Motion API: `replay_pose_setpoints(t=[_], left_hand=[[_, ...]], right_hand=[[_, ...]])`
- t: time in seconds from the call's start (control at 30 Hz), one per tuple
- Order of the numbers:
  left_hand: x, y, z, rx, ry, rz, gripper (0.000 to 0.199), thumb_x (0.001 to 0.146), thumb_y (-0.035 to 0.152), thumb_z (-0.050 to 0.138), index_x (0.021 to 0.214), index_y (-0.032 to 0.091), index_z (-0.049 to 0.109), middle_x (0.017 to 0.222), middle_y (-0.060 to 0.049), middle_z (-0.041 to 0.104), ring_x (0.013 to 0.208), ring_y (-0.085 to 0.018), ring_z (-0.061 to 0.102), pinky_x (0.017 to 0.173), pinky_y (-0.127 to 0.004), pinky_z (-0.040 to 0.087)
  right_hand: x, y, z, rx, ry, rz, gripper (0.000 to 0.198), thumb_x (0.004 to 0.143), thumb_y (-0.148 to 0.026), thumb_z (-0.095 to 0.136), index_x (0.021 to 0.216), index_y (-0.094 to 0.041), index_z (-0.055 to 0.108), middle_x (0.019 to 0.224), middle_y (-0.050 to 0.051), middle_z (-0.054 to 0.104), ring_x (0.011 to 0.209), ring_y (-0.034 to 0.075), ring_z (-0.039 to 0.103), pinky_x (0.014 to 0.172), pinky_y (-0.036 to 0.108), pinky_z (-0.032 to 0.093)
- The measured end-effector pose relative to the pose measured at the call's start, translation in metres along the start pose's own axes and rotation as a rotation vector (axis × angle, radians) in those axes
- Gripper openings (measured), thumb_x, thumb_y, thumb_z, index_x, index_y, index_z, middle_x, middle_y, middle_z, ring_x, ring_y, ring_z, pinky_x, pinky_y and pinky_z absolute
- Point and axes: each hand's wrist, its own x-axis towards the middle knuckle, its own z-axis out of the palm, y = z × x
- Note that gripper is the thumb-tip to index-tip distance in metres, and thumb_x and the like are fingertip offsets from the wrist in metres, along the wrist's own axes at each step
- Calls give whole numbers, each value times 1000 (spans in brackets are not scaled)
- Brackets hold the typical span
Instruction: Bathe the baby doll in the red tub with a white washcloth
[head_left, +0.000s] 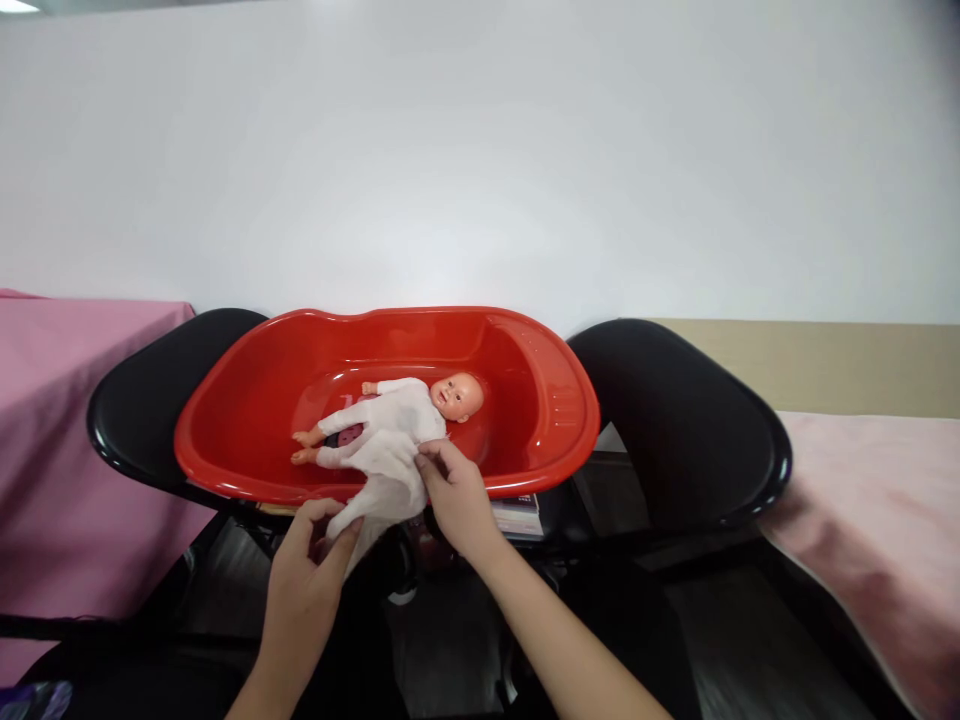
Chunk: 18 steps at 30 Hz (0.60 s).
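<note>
A baby doll (457,396) in white clothing lies on its back inside a red baby bathtub (574,415), head to the right and feet to the left. Over the tub's near rim hangs a white cloth (390,470), partly resting on the doll's body. My left hand (311,560) pinches the cloth's lower left part between thumb and fingers, just in front of the rim. Above the near rim, my right hand (454,490) grips the cloth's upper right edge beside the doll. Whether the cloth is separate from the doll's clothing I cannot tell.
Black chairs stand at the left (142,410) and right (697,430) of the tub. A pink-draped surface (90,400) is at far left, and a pale pink one (877,500) at far right. Books (519,516) lie beneath the tub's near edge. A white wall (480,150) rises behind.
</note>
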Motion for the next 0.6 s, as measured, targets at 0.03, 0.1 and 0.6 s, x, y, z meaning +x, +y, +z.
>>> replay_pose_setpoints(t=[0.03, 0.1, 0.6], left_hand=[[1, 5, 0, -25, -26, 36, 33, 93, 55, 71, 97, 22, 71, 94, -3, 73, 79, -19, 68, 70, -28, 56], [4, 17, 2, -45, -53, 115, 28, 95, 50, 70, 91, 22, 70, 102, -5, 72, 89, -20, 68, 76, -28, 56], [6, -27, 26, -92, -34, -165, 53, 83, 57, 69, 119, 18, 61, 125, -16, 66, 111, -36, 68, 92, -53, 60]], right_hand=[[1, -2, -7, -61, 7, -47, 21, 99, -35, 58, 94, -21, 72, 89, 4, 75, 82, 19, 67, 76, 30, 52], [0, -8, -23, -198, 43, -141, 20, 100, -33, 58, 94, -20, 72, 95, 5, 77, 88, 20, 69, 83, 32, 52], [3, -1, -37, -742, -86, -38, 17, 99, -28, 60, 105, -24, 76, 105, 8, 74, 93, 24, 69, 77, 34, 50]])
